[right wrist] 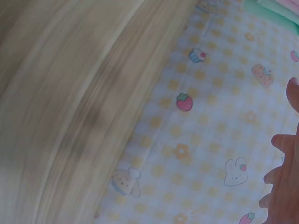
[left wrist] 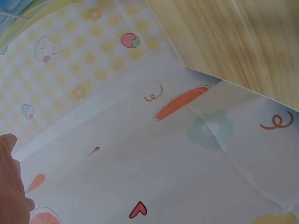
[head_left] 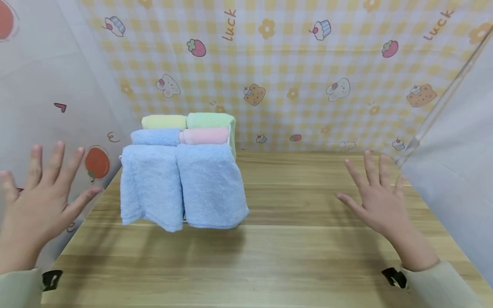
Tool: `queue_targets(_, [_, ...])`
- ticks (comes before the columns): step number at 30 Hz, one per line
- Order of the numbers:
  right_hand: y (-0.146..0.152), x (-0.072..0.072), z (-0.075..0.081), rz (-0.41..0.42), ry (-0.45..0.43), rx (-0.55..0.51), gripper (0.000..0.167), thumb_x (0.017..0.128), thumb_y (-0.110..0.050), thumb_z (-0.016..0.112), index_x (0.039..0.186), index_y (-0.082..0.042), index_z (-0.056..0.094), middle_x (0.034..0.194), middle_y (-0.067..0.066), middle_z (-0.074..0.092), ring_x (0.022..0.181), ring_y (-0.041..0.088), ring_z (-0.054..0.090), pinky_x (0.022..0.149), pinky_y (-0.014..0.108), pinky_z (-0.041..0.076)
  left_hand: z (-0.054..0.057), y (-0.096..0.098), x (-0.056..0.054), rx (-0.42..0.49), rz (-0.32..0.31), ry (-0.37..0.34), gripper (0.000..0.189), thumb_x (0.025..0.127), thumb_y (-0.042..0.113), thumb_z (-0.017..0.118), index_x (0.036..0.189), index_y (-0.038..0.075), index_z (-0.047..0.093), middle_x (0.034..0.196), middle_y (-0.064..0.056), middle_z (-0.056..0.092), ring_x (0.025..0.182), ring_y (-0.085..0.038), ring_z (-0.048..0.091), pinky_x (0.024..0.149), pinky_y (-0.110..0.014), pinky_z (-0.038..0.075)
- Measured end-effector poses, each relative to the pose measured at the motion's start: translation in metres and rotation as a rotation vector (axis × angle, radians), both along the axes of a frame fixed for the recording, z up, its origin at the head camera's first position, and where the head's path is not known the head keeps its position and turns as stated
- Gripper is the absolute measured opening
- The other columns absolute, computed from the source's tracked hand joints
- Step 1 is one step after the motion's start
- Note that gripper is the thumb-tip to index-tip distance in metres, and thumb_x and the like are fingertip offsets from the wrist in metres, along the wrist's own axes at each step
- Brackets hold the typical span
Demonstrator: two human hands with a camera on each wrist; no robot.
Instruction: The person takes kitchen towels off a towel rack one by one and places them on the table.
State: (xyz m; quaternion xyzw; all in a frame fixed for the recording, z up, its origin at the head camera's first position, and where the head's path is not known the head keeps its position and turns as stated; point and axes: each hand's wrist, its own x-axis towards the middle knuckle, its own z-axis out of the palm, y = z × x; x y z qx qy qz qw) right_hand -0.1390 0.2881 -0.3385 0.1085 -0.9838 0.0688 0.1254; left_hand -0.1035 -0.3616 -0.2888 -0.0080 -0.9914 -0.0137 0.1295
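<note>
"Left hand (head_left: 44, 207) and right hand (head_left: 379, 203), status?"

"Both wide open, fingers and thumbs spread, holding nothing. Left is off to the left of the towels (head_left: 192, 171). Right is well apart from them, toward the right side of the wooden table (head_left: 300, 239)."

"Wrist cams add anything?"

"Left wrist: just a piece of my hand at the edge, mostly white side sheet (left wrist: 112, 172) with a red heart (left wrist: 138, 210) printed low down. Thin pale bars (left wrist: 14, 15) cross blue and yellow in the top corner; head view doesn't show those. Right wrist: part of my hand at the right edge, table grain, checked backdrop (right wrist: 210, 130), only a corner of pink and green cloth. Head alone gets the whole set."

"How do the towels look?"

"Six fluffy pastel ones, table left of centre, three rows of two. Back: yellow towel (head_left: 164, 122), green towel (head_left: 208, 119). Middle: blue roll (head_left: 155, 137), pink towel (head_left: 204, 136). Front: two larger light blue towels (head_left: 152, 184), side by side, hanging down with uneven hems. What they hang on is mostly hidden."
</note>
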Motion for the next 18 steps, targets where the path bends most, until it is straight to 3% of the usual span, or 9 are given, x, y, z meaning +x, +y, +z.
queue_targets(6, [-0.025,-0.006,0.004,0.060,0.038,-0.076,0.082,0.097,-0.059,0.051,0.161,-0.031,0.007,0.168,0.004,-0.013,0.153,0.040,-0.018,0.105,0.088,0.008,0.008,0.008,0.001,0.071,-0.056,0.097,0.082,0.100,0.059,0.043,0.161,0.024,0.001,0.167,0.005,-0.016,0.153,-0.025,-0.024,0.117,-0.071,-0.018])
queue_targets(13, [-0.057,-0.016,0.011,0.166,0.105,-0.166,0.081,0.097,-0.056,0.054,0.160,-0.025,0.015,0.167,0.014,0.014,0.152,0.047,0.009,0.105,0.083,0.026,0.017,0.023,-0.003,0.328,-0.226,0.284,0.069,0.102,0.039,0.053,0.159,0.016,0.022,0.167,-0.011,0.018,0.157,-0.029,-0.001,0.115,-0.078,-0.007])
queue_targets(18, [-0.081,-0.022,0.017,0.273,0.146,-0.252,0.078,0.098,-0.052,0.055,0.160,-0.021,0.020,0.159,0.017,0.032,0.144,0.047,0.030,0.109,0.073,0.033,0.023,0.031,-0.007,0.417,-0.339,0.373,0.061,0.099,0.026,0.060,0.153,0.009,0.037,0.157,-0.023,0.035,0.154,-0.038,0.016,0.123,-0.069,0.003])
